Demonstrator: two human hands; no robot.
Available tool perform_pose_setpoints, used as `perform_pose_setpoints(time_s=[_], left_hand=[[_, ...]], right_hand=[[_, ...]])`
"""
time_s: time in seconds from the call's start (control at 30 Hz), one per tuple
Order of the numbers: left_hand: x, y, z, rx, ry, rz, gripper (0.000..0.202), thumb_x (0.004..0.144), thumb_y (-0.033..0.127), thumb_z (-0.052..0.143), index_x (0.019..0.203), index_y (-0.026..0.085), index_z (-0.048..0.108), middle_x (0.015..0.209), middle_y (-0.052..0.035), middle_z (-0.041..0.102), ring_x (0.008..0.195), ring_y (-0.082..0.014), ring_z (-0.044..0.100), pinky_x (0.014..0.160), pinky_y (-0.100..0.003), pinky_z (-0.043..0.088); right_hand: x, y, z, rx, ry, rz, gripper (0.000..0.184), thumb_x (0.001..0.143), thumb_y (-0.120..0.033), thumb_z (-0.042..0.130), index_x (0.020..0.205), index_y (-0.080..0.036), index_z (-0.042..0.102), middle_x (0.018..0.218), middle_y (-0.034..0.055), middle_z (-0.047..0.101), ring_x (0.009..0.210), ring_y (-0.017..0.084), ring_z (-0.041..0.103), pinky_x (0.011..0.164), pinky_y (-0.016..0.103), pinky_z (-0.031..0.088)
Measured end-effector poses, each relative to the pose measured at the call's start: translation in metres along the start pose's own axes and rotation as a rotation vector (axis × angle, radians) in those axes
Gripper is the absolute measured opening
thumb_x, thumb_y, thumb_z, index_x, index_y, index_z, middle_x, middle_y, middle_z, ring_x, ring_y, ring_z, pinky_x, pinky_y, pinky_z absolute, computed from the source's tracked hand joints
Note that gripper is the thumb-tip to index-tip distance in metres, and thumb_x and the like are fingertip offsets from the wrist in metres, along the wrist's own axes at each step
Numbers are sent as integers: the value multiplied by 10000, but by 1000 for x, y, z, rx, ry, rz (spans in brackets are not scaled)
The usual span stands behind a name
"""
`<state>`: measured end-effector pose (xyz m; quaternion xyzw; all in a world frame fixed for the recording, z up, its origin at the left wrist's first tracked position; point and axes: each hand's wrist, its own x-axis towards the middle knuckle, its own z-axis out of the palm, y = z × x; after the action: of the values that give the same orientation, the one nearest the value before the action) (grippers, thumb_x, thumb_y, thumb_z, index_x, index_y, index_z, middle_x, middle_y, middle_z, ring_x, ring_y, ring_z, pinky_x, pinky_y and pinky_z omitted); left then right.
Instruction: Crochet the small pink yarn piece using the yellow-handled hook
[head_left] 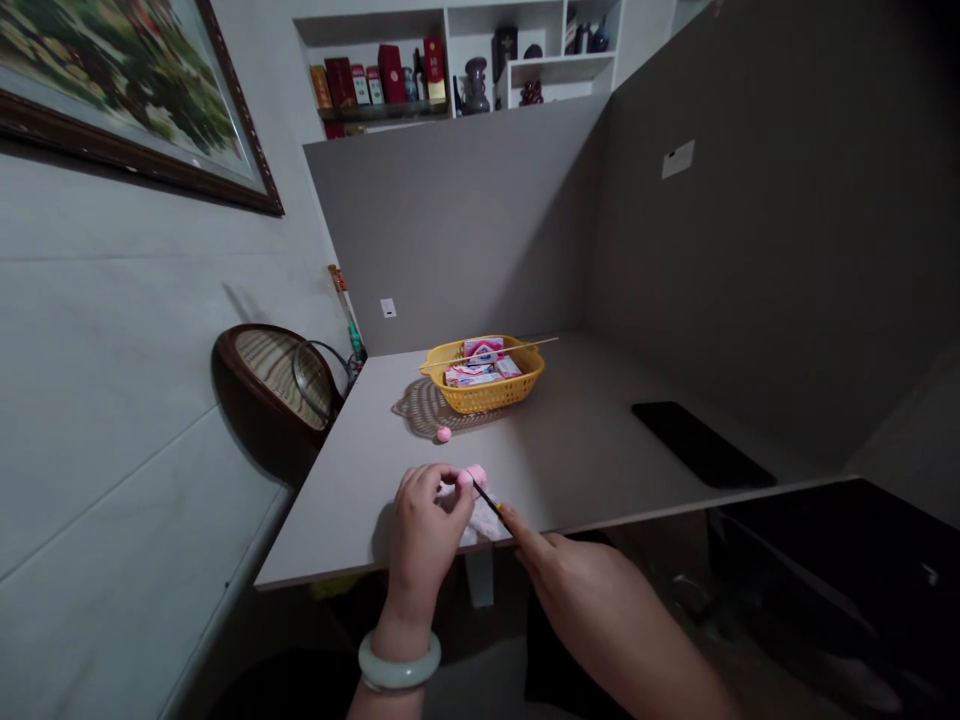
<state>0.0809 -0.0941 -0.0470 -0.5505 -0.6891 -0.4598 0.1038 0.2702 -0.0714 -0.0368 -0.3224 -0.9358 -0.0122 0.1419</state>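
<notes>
The left hand point(424, 530) is curled, its fingers bent over and pinching a pink lump point(472, 480) against the thumb, with a pale green bangle point(399, 660) on that wrist. The right hand point(592, 590) comes in from the right, thumb and forefinger pressed together on a thin dark stick point(487, 498), whose tip meets the lump just beside the left fingers. A crumpled white tissue point(480, 522) lies beneath the lump, between the hands, near the front edge of the table point(570, 450). Ahead of the left hand, a small pink ball point(444, 434) sits on the tabletop. Just beyond it stands a yellow basket point(487, 395) holding small boxes point(471, 375), with a wooden skewer point(536, 344) lying across its rim. Well ahead and to the right of the right hand lies a black phone point(701, 445). Farther out past the left hand, a round brown-rimmed tray point(262, 385) leans against the wall.
</notes>
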Motion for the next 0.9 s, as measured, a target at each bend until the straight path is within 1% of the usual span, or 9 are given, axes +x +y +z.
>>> perform_pose_setpoints(time_s=[0.1, 0.23, 0.3, 0.47, 0.53, 0.6, 0.7, 0.8, 0.9], left_hand=[[0, 0, 0, -18, -21, -12, 89, 871, 274, 613, 814, 213, 645, 840, -37, 664, 824, -202, 602, 736, -316, 490], [0, 0, -1, -17, -30, -18, 119, 888, 316, 598, 831, 217, 635, 861, -42, 664, 848, -211, 608, 749, -328, 495], [0, 0, -2, -15, -41, -11, 118, 890, 323, 594, 846, 221, 632, 874, -42, 665, 856, -212, 612, 755, -332, 497], [1, 0, -2, -16, -27, -41, 116, 887, 306, 584, 829, 218, 633, 861, -42, 667, 826, -209, 602, 754, -342, 485], [1, 0, -1, -17, -21, -45, 118, 887, 305, 586, 827, 215, 635, 853, -41, 667, 831, -211, 597, 767, -350, 479], [2, -1, -1, -20, -24, -52, 122, 882, 314, 596, 827, 214, 639, 844, -40, 667, 825, -212, 596, 768, -351, 478], [2, -3, 0, -26, -28, -57, 131, 876, 329, 605, 825, 216, 646, 839, -38, 669, 804, -207, 600, 739, -336, 483], [2, -3, -1, -11, -19, -42, 128, 871, 336, 609, 830, 222, 652, 837, -35, 669, 790, -203, 606, 723, -326, 485], [2, -3, -1, -1, -11, -37, 126, 872, 340, 611, 840, 226, 655, 838, -31, 671, 781, -199, 611, 723, -323, 487]], right_hand=[[9, -4, -3, -15, -6, 2, 723, 828, -14, 448, 1520, -187, 336, 731, 14, 720, 531, 151, 643, 438, 296, 182], [27, -13, -6, -30, -63, 49, 699, 851, -18, 449, 1521, -186, 344, 790, 37, 739, 585, 161, 675, 439, 314, 157], [24, -13, -6, -12, -73, 53, 714, 843, -10, 448, 1524, -193, 339, 800, 35, 741, 590, 160, 678, 446, 313, 160], [2, -4, -5, 18, -46, 2, 748, 802, 0, 451, 1519, -181, 343, 767, 23, 729, 571, 168, 666, 459, 312, 175], [3, -4, -6, 5, -45, 2, 730, 809, -4, 449, 1512, -175, 355, 759, 23, 726, 569, 172, 664, 458, 316, 169], [11, -6, -7, -6, -45, 8, 719, 829, -10, 448, 1520, -178, 340, 768, 23, 729, 570, 168, 664, 454, 321, 159], [20, -9, -6, -13, -45, 23, 721, 844, -13, 451, 1531, -184, 313, 781, 20, 733, 570, 158, 664, 445, 323, 149], [12, -7, -6, -27, -53, 10, 735, 825, -10, 465, 1526, -175, 321, 769, 19, 727, 557, 158, 658, 443, 326, 146], [-1, -4, -7, -42, -43, 0, 716, 808, -13, 470, 1500, -167, 369, 766, 24, 722, 556, 161, 653, 443, 321, 162]])
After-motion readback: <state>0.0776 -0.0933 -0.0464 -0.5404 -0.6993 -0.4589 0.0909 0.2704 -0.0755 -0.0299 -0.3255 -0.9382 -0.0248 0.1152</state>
